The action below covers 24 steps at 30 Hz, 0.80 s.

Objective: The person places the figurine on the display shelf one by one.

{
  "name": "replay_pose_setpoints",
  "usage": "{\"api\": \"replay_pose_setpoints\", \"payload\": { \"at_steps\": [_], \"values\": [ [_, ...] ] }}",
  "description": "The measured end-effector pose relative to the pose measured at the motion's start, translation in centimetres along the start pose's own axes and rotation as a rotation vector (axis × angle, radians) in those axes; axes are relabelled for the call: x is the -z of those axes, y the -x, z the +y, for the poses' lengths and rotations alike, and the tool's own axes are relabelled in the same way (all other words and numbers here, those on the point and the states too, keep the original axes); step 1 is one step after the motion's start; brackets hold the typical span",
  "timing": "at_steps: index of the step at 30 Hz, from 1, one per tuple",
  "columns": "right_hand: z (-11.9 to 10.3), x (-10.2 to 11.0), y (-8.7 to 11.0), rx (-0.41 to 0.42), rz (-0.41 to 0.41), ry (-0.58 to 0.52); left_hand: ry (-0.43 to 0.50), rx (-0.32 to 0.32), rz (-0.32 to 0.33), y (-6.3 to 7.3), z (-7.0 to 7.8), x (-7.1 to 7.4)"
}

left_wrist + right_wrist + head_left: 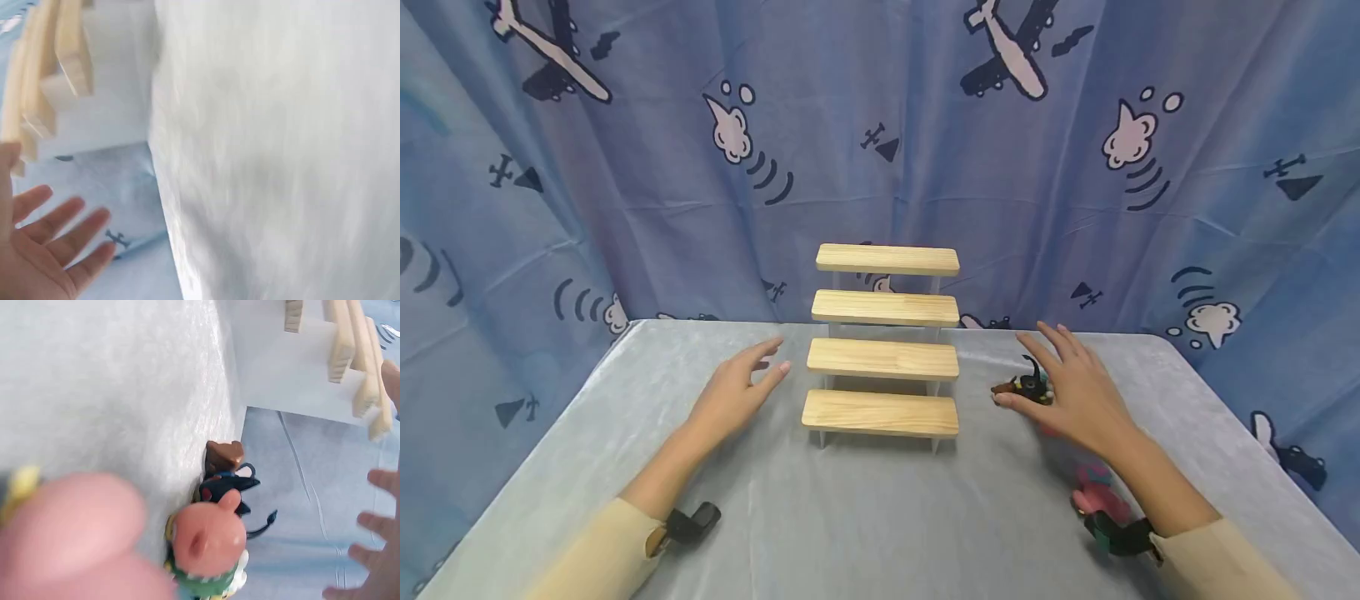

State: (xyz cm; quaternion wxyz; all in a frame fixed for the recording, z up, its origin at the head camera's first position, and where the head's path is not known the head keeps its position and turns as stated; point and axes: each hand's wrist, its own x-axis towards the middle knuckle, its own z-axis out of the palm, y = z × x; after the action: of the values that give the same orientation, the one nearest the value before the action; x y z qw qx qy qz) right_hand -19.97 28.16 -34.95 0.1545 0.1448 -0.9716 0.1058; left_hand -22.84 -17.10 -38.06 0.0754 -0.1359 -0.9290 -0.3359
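Note:
A stepped wooden rack [883, 359] with light planks on clear supports stands mid-table. Left of it, my left hand [733, 392] hovers with fingers spread and nothing in the grasp. The left wrist view shows its fingers [75, 228] apart near the plank ends. To the rack's right, my right hand [1082, 396] reaches over small figurines, fingers extended and thumb apart. Beside the thumb is a dark figurine [1030, 383] with a curved tail. In the right wrist view, a brown piece [225, 453] and a pink pig-like figurine [215, 531] stand near it, apart from the fingers.
Another pink figurine [1103, 496] lies by the right wrist, partly under the arm. A pale cloth [850, 517] covers the table. A blue curtain [820, 125] with airplane prints hangs behind and at both sides. Each wrist wears a black camera strap [688, 523].

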Motion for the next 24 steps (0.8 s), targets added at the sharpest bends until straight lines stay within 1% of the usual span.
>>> {"api": "replay_pose_setpoints", "payload": {
  "at_steps": [2,4,6,9,11,13,16,18,20,21,24],
  "values": [
    [0.2,0.2,0.9,0.047,0.057,-0.051,0.131,-0.007,0.043,0.5,0.4,-0.4],
    [0.4,0.3,1.8,0.082,0.091,-0.112,0.238,-0.016,0.050,0.9,0.7,-0.9],
    [0.7,0.4,2.7,0.101,0.120,-0.177,0.324,-0.026,0.031,1.1,0.8,-1.4],
    [1.2,0.5,3.9,0.109,0.171,-0.255,0.418,-0.057,-0.020,1.1,0.7,-2.0],
    [1.3,0.4,4.6,0.118,0.200,-0.301,0.447,-0.078,-0.060,1.2,0.5,-2.3],
    [1.5,0.4,5.4,0.120,0.216,-0.343,0.448,-0.106,-0.107,1.3,0.2,-2.6],
    [1.9,0.6,6.7,0.105,0.208,-0.409,0.419,-0.137,-0.206,1.5,0.0,-3.3],
    [2.2,0.7,7.6,0.079,0.192,-0.464,0.396,-0.148,-0.259,1.6,-0.2,-3.9],
    [2.6,0.5,8.2,0.060,0.173,-0.525,0.395,-0.154,-0.286,1.7,-0.4,-4.4],
    [2.9,0.3,8.5,0.057,0.161,-0.570,0.415,-0.160,-0.290,1.7,-0.6,-4.6],
    [3.9,-0.4,8.9,0.081,0.101,-0.752,0.516,-0.156,-0.268,2.1,-1.0,-5.4]
  ]
}}
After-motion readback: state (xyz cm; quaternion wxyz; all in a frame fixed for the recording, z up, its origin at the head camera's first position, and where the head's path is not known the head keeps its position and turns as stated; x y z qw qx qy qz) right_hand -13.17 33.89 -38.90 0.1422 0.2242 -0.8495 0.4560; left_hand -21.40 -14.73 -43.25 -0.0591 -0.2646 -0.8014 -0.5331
